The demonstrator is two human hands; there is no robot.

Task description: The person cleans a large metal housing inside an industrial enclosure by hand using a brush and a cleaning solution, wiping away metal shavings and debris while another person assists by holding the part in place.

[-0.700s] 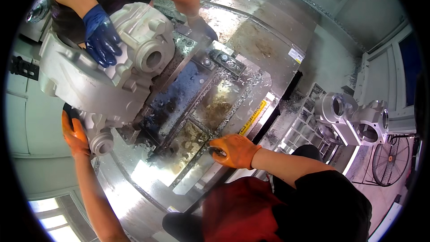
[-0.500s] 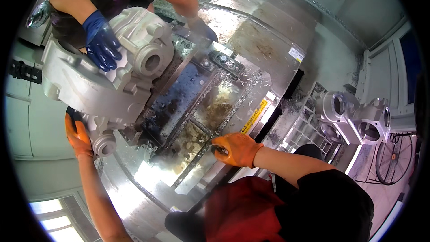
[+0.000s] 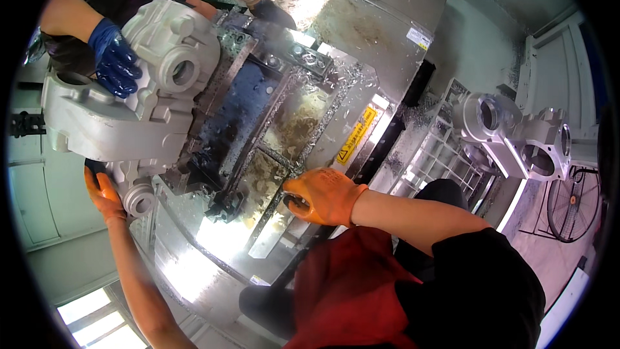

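A large silver-grey metal casting (image 3: 123,123) with round bored bosses stands at the left side of a machine fixture (image 3: 242,110). My left hand (image 3: 103,195), in an orange glove, grips the casting's lower end beside a round boss. Some of its fingertips are hidden behind the part. My right hand (image 3: 328,197), also orange-gloved, is curled closed over the near edge of the fixture bed, apart from the casting. What its fingers hold, if anything, does not show. A co-worker's blue-gloved hand (image 3: 116,61) rests on top of the casting.
The co-worker's other gloved hand (image 3: 274,14) is by the fixture's far end. Metal chips litter the bed near a yellow warning label (image 3: 357,134). A second bored casting (image 3: 510,132) stands at right by a wire rack (image 3: 442,161), with a black fan (image 3: 573,203) beyond.
The whole view has shifted, so the casting and fixture sit further left and slightly higher. My left hand is still on the casting, and my right hand stays closed near the bed's edge.
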